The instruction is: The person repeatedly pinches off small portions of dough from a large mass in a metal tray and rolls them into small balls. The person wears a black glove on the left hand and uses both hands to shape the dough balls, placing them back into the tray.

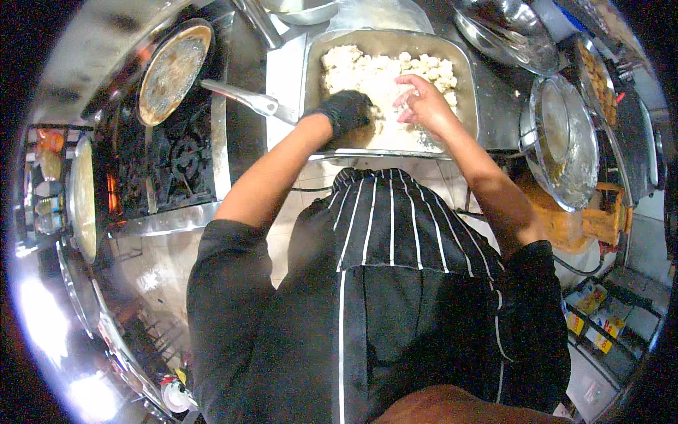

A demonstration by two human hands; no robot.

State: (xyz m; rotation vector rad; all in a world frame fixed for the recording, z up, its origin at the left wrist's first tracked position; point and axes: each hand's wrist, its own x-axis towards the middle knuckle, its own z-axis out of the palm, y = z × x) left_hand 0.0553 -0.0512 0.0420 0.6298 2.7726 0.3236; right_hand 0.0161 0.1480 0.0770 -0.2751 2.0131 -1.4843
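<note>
Two grips are at one rectangular metal pan (467,85) on the counter (498,116). White crumbly lumps (347,65), too many to count, lie beneath and beyond both. The black-gloved left grip (346,114) is among them, its closure impossible to tell; the bare right grip (429,109) is open, fingers loosely curled. One metal utensil (244,99) lies left of the left grip.

Left of me, black burner grates (187,162) | round browned pan (174,74) near them | upper right, wide shiny bowl (505,32) | just below, round silvery vessel (585,159) | lower right, yellow-marked boxes (607,333) on dark rack (639,286)
</note>
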